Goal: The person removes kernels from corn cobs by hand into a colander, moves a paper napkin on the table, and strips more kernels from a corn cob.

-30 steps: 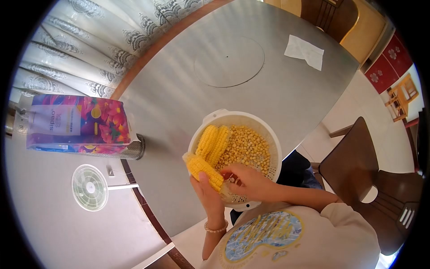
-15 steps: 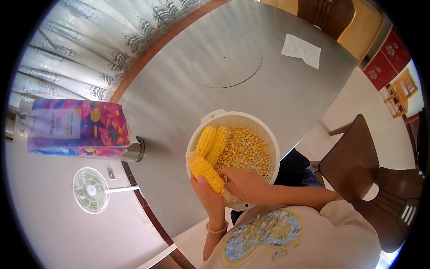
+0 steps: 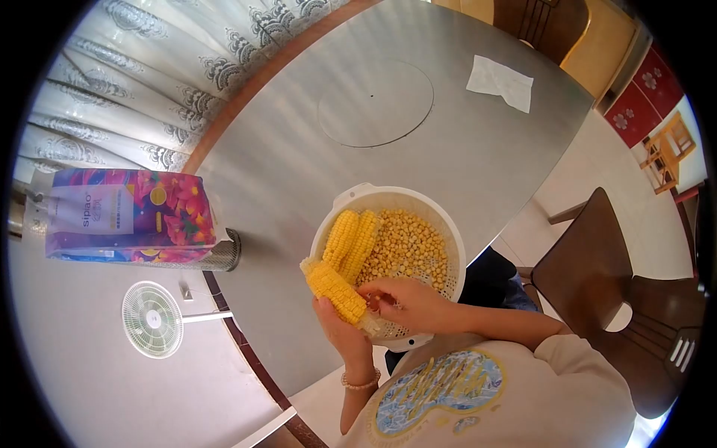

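My left hand (image 3: 343,336) is wrapped round an ear of corn (image 3: 333,290), holding it tilted over the left rim of a white colander (image 3: 454,243). Beside the ear's lower end, my right hand (image 3: 407,305) has its fingers curled in a pinch; whatever they hold is too small to make out. Two more ears of corn (image 3: 351,243) lie side by side in the colander's left part. Loose corn kernels (image 3: 407,243) cover much of its bottom, with bare holes showing near my right hand.
The colander is at the near edge of a grey table (image 3: 276,201). A colourful tissue pack (image 3: 131,216) lies at the left, and a white paper (image 3: 500,82) at the far right. A brown chair (image 3: 586,261) stands to the right; a white fan (image 3: 152,319) is at the left.
The held ear has shifted slightly up and left with my left hand. My right fingers have come a little away from the ear's surface and remain curled.
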The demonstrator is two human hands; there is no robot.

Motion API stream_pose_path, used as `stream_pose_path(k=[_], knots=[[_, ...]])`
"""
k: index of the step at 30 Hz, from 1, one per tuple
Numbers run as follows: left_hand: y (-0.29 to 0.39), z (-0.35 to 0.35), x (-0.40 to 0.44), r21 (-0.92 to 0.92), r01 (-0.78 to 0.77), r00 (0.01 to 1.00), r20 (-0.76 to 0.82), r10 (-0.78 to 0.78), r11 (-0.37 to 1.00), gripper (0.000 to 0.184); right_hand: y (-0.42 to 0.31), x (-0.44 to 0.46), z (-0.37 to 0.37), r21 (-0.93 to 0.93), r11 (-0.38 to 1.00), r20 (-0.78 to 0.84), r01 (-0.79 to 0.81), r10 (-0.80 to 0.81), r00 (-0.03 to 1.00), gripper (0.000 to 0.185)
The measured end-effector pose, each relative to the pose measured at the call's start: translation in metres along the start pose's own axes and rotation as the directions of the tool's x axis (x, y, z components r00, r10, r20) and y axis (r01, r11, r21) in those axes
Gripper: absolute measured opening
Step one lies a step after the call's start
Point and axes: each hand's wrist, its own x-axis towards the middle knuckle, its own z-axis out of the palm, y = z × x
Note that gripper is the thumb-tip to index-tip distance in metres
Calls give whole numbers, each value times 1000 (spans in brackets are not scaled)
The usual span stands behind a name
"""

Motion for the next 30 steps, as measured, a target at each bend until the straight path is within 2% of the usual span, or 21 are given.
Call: stream_pose_path(k=[1,2,3,4,7,13,15,17,19,21,23,25,26,27,28,30], knots=[[-2,-5,1,1,1,1000,1,-1,1000,35,4,0,0,31,998,-10,-47,47,999,34],[-3,-10,2,-40,61,995,76,-58,997,34,10,1,0,32,998,-9,-46,46,999,34],[-4,-13,2,-76,122,982,151,-110,990,33,17,2,1,-38,997,-56,73,-75,996,34],[-3,-13,2,-75,120,983,149,-108,990,33,17,3,2,-114,976,-96,186,-197,976,33],[-2,-5,0,-129,135,987,105,-122,982,38,3,-1,0,-54,994,-52,100,-103,993,39],[-7,-5,1,67,-9,996,89,3,998,36,-9,-5,5,0,1000,-99,-13,13,995,40],[-4,-4,-3,247,-77,991,124,47,966,38,-9,-6,5,-51,999,-111,-3,-3,994,38],[-5,-5,-4,257,-95,989,137,61,962,39,-10,-6,6,-103,995,-120,7,-19,993,37],[-6,-3,-3,267,-114,986,151,75,957,40,-9,-4,6,-243,970,-100,3,-28,995,35],[-9,1,-2,292,-207,978,91,189,934,33,-3,-4,10,-242,969,-118,40,-70,991,32],[-10,0,-1,314,-197,980,77,182,929,34,2,-2,12,-241,968,-134,77,-112,985,30],[-7,-3,-1,335,-186,983,63,175,924,34,6,-1,10,-208,977,-169,-39,3,986,28],[-2,-5,-2,229,-107,992,88,89,967,35,7,-2,7,-207,978,-169,-39,3,986,28],[1,-6,-2,122,-20,993,118,6,992,36,9,-2,2,-55,998,-151,-23,14,988,28],[-1,-6,-2,120,-22,994,112,8,993,36,8,-1,-1,99,995,-127,-9,22,992,28],[-5,-3,0,101,-68,997,37,65,993,37,-2,-3,0,113,993,-109,22,-10,994,27]])
